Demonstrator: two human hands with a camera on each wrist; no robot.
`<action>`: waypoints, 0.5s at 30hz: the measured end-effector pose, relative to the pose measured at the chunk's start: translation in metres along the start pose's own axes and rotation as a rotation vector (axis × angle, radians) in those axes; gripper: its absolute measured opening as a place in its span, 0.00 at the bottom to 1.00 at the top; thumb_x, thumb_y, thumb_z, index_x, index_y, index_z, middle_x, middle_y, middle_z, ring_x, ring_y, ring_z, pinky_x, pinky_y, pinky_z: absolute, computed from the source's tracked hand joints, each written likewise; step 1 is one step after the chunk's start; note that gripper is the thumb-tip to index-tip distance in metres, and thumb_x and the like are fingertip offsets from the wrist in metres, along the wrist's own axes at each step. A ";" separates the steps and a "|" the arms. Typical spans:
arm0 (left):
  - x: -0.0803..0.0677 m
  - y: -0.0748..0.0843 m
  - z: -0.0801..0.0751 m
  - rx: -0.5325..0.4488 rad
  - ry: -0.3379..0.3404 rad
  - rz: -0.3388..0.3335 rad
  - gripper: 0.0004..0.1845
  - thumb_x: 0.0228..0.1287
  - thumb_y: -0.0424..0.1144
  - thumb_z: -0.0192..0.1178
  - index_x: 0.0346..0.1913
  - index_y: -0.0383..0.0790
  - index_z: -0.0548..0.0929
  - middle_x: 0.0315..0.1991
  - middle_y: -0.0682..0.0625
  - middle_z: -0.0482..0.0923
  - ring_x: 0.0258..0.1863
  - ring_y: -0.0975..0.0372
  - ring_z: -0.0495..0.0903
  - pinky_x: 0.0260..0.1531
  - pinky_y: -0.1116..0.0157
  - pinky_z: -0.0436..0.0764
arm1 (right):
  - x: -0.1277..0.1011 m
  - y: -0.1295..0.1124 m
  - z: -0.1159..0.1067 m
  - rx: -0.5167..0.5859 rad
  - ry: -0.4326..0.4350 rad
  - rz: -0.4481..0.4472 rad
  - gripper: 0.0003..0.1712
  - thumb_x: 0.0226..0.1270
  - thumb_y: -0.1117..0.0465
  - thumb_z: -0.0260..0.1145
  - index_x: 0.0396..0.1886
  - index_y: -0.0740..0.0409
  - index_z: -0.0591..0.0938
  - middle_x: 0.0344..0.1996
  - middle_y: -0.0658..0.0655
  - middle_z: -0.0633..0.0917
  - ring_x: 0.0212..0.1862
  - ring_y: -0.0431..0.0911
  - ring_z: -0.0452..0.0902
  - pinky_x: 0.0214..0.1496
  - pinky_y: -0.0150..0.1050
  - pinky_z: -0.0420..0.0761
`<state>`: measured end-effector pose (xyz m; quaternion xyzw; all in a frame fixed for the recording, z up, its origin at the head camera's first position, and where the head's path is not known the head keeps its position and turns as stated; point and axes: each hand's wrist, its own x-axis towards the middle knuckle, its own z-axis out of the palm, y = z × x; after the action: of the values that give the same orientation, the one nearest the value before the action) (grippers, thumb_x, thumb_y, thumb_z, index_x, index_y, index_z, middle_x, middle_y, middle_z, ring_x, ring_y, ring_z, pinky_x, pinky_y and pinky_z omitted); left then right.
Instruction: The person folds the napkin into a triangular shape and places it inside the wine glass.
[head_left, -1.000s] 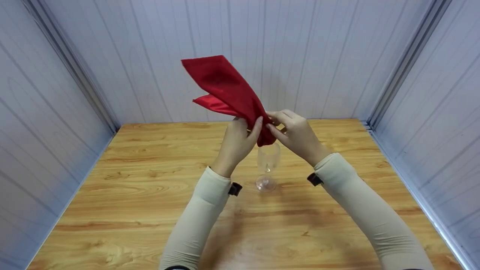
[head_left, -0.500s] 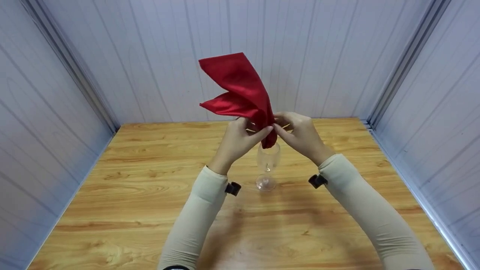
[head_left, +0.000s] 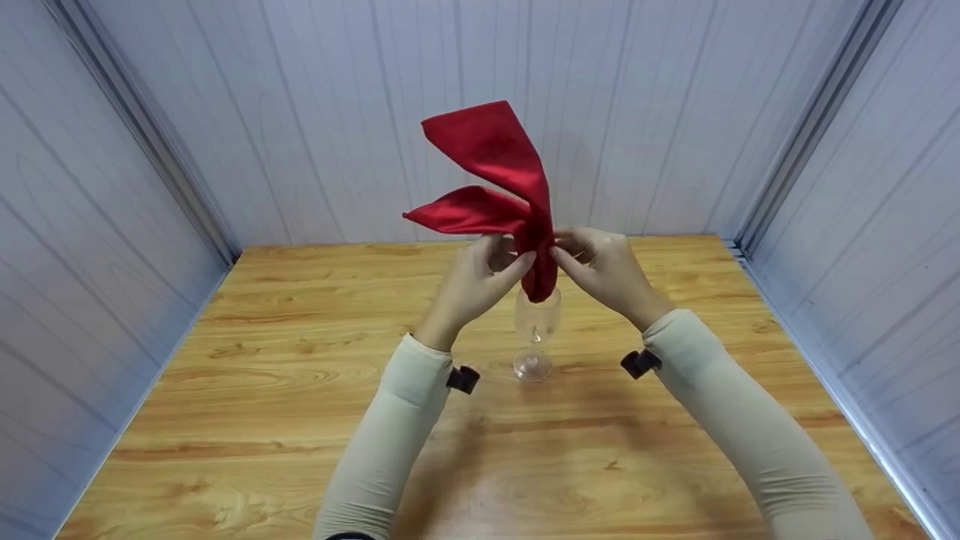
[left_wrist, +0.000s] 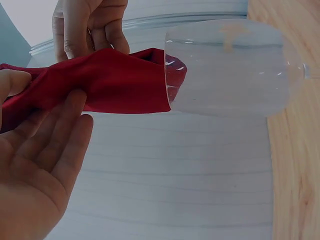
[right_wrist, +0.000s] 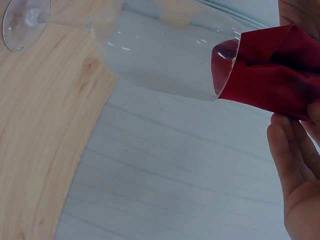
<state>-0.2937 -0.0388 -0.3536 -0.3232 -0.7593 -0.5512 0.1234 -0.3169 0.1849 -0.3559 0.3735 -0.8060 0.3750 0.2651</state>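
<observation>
A red cloth napkin [head_left: 491, 150], folded into a narrow bundle with two points fanning out to the left, stands over a clear wine glass [head_left: 538, 322]. My left hand [head_left: 484, 276] grips the bundle's lower part from the left, thumb in front. From the right, my right hand [head_left: 606, 268] pinches it between thumb and fingers. Both wrist views show the napkin's rounded lower end just inside the mouth of the glass [left_wrist: 230, 70], with the wider part of the cloth [right_wrist: 270, 80] right at the rim. The bowl below holds nothing else.
The glass stands on its round foot [head_left: 532, 365] on a wood-grain table [head_left: 300, 375]. Pale panelled walls [head_left: 315, 112] close off the back and both sides. Each sleeve cuff carries a small black device [head_left: 463, 379].
The napkin has shifted right and slightly down, turning more upright, and its lower end has dropped into the glass mouth. Both hands moved slightly with it; the glass stayed put.
</observation>
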 end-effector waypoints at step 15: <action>-0.011 -0.017 0.009 0.111 -0.013 -0.054 0.18 0.72 0.44 0.61 0.60 0.41 0.79 0.46 0.52 0.86 0.43 0.66 0.83 0.43 0.59 0.81 | -0.020 0.012 0.011 -0.012 -0.066 0.040 0.08 0.69 0.65 0.67 0.45 0.62 0.85 0.35 0.54 0.89 0.37 0.44 0.84 0.36 0.46 0.84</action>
<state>-0.2947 -0.0378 -0.3761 -0.2989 -0.7979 -0.5092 0.1214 -0.3170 0.1896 -0.3814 0.3677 -0.8239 0.3629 0.2332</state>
